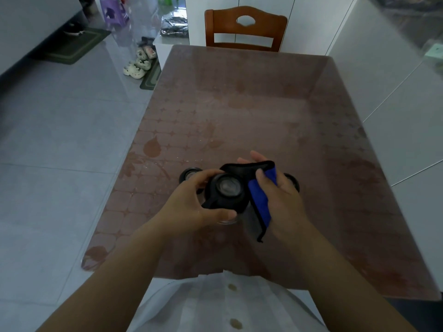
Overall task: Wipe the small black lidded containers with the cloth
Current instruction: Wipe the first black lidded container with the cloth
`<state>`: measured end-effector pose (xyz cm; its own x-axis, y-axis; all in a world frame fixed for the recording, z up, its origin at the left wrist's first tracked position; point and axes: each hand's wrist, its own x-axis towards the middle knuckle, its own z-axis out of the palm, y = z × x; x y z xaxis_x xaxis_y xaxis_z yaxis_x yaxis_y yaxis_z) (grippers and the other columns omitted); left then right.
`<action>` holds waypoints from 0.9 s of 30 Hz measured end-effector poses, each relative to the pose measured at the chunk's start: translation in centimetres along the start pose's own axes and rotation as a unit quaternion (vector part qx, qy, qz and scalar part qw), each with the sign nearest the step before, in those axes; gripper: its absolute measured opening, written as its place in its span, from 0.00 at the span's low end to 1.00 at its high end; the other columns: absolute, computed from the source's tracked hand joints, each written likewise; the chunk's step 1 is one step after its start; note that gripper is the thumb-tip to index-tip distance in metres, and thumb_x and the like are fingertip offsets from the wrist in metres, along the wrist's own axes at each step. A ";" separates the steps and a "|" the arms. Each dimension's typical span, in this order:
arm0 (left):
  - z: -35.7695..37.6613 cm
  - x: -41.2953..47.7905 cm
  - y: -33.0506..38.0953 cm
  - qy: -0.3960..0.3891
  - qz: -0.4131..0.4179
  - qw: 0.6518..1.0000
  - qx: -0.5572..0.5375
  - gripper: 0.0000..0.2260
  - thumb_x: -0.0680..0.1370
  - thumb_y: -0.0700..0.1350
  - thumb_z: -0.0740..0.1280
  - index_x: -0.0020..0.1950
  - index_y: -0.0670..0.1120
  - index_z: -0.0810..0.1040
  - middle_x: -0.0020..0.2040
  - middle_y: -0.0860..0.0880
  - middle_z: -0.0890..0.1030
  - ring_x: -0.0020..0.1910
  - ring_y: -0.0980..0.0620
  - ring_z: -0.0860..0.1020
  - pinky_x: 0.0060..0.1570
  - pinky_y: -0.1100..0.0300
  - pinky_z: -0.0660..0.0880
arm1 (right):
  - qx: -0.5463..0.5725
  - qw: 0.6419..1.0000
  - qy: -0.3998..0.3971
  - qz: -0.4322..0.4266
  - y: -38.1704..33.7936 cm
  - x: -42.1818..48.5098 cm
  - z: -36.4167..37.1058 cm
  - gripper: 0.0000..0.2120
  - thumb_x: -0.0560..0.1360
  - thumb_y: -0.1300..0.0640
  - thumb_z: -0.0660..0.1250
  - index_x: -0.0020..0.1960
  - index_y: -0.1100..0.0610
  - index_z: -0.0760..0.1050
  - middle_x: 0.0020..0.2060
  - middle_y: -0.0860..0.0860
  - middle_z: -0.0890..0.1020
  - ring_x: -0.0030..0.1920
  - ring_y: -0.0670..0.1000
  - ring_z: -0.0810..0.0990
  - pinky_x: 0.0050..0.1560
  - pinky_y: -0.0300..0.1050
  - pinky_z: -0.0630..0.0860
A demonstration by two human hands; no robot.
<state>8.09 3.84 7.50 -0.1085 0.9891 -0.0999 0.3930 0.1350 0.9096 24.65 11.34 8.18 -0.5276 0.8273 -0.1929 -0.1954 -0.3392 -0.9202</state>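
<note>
My left hand [191, 207] grips a small round container with a black lid [227, 191], held just above the table [251, 116] with its lid facing up. My right hand [280, 200] holds a blue cloth with black edging [260, 200], which wraps around the container's far and right sides. A second black lidded container [190, 174] stands on the table behind my left hand. A third one [292, 182] shows only partly behind my right hand.
The table has a brownish patterned cover under a glossy sheet. A wooden chair [245, 27] stands at the far end. Shoes [140, 61] and mats lie on the tiled floor to the left. White cabinets run along the right.
</note>
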 end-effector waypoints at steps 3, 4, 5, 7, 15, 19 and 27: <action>-0.2 0.3 0.2 0.014 0.005 1.000 0.003 0.28 0.64 0.49 0.79 0.56 0.66 0.68 0.54 0.64 0.75 0.52 0.72 0.73 0.47 0.77 0.70 | -0.115 0.992 -0.060 0.009 0.0 -0.4 1.0 0.14 0.78 0.52 0.57 0.62 0.41 0.72 0.67 0.44 0.73 0.67 0.45 0.71 0.67 0.45 0.70; -0.2 0.3 0.3 0.013 0.010 1.000 0.005 0.29 0.64 0.47 0.79 0.57 0.65 0.68 0.54 0.64 0.75 0.52 0.72 0.73 0.48 0.78 0.70 | -0.149 0.986 -0.075 0.010 0.2 -0.3 1.4 0.14 0.78 0.50 0.58 0.60 0.38 0.72 0.68 0.43 0.71 0.67 0.42 0.70 0.67 0.42 0.69; 0.0 0.4 0.3 0.011 0.015 1.000 0.012 0.29 0.64 0.48 0.79 0.58 0.64 0.68 0.55 0.63 0.75 0.52 0.71 0.74 0.48 0.77 0.70 | -0.158 0.985 -0.073 0.011 0.3 -0.3 1.6 0.13 0.78 0.51 0.58 0.58 0.36 0.72 0.67 0.41 0.72 0.64 0.38 0.71 0.64 0.38 0.71; 0.5 0.4 0.1 0.000 0.024 0.999 0.037 0.31 0.62 0.54 0.77 0.61 0.62 0.68 0.58 0.61 0.75 0.56 0.66 0.74 0.55 0.72 0.71 | -0.143 0.989 -0.045 0.012 0.5 0.0 1.7 0.13 0.80 0.55 0.58 0.58 0.40 0.74 0.58 0.40 0.76 0.53 0.33 0.76 0.52 0.30 0.75; 0.6 0.9 -0.4 -0.038 0.010 0.999 0.015 0.32 0.61 0.58 0.75 0.64 0.63 0.69 0.62 0.59 0.74 0.61 0.59 0.74 0.61 0.55 0.73 | -0.143 0.989 -0.009 0.026 1.1 0.1 1.1 0.16 0.78 0.46 0.57 0.63 0.45 0.74 0.62 0.49 0.77 0.60 0.48 0.78 0.60 0.47 0.76; 0.1 0.9 -0.3 -0.041 -0.035 0.985 -0.165 0.30 0.61 0.53 0.75 0.62 0.55 0.73 0.58 0.56 0.80 0.58 0.56 0.79 0.56 0.58 0.77 | -0.078 0.997 -0.020 0.002 0.9 -0.6 0.3 0.22 0.72 0.41 0.57 0.64 0.44 0.72 0.64 0.49 0.76 0.63 0.50 0.77 0.65 0.52 0.73; 1.3 1.2 -0.5 -0.040 -0.078 0.937 -0.338 0.41 0.55 0.58 0.80 0.63 0.43 0.73 0.52 0.49 0.82 0.51 0.52 0.81 0.46 0.63 0.77 | -0.108 0.992 -0.002 -0.060 0.9 -0.3 0.9 0.19 0.75 0.40 0.56 0.63 0.40 0.73 0.64 0.48 0.76 0.66 0.50 0.74 0.68 0.57 0.69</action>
<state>8.92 5.08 6.37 -0.0361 0.9653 -0.2588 -0.2940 0.2373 0.9259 23.92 10.42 7.71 -0.5152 0.8536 -0.0768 -0.0745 -0.1339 -0.9882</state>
